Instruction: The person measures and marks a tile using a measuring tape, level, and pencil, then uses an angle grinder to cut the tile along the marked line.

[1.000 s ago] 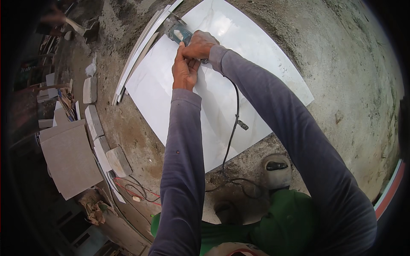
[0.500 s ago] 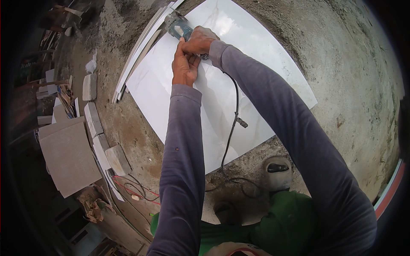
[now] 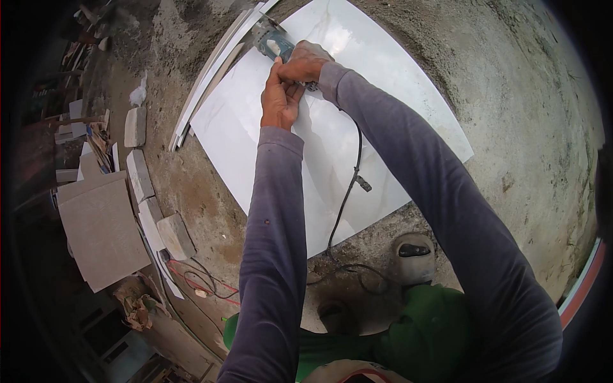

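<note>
A teal angle grinder [image 3: 276,46] is at the far left edge of a large glossy white tile [image 3: 357,140] with faint marbling, which lies on the ground. My right hand [image 3: 308,60] wraps over the grinder's body from above. From beneath and beside it my left hand [image 3: 281,102] holds the same tool, thumb along its side and fingers curled under. The disc end points away from me, by the tile's edge; its exact contact there is hard to make out. A black power cord [image 3: 357,150] trails from the grinder across the tile toward my feet.
Long narrow tile strips [image 3: 211,83] lie along the tile's left edge. Farther left are pale blocks [image 3: 174,236] in a row and a brown board [image 3: 102,226]. Black cord loops by my sandalled foot [image 3: 414,255]. Rough concrete [image 3: 530,127] stretches to the right.
Both hands and the grinder have shifted slightly right and a little toward me along the tile's edge. The grip looks the same.
</note>
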`<state>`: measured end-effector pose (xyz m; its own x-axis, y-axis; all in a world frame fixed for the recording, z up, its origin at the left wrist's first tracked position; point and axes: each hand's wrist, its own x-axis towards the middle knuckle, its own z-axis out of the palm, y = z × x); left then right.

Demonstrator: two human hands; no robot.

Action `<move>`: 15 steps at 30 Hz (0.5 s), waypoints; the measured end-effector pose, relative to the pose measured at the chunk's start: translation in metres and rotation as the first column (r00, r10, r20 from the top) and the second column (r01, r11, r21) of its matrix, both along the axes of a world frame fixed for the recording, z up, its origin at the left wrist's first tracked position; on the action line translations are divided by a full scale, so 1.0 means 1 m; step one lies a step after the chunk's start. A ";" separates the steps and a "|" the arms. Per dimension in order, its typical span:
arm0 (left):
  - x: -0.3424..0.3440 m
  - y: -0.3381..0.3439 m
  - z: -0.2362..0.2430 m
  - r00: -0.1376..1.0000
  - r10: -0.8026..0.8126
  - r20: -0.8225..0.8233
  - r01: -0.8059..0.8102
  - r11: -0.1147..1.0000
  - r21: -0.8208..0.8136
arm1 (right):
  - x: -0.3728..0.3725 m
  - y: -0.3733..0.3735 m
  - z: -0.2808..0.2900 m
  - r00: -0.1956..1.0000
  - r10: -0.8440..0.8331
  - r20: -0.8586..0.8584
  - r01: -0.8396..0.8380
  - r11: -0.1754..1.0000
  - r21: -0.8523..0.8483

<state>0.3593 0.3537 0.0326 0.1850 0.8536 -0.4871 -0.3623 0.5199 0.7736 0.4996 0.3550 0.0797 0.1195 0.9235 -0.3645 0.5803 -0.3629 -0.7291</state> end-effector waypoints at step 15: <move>0.000 -0.022 0.000 1.000 -0.024 -0.008 0.024 1.000 -0.003 | 0.002 -0.020 0.001 0.999 0.026 0.027 -0.025 0.999 -0.045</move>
<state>0.3592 0.3313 0.0324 0.2019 0.8474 -0.4910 -0.3435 0.5308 0.7748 0.5018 0.3348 0.0810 0.1066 0.9094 -0.4020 0.6097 -0.3791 -0.6961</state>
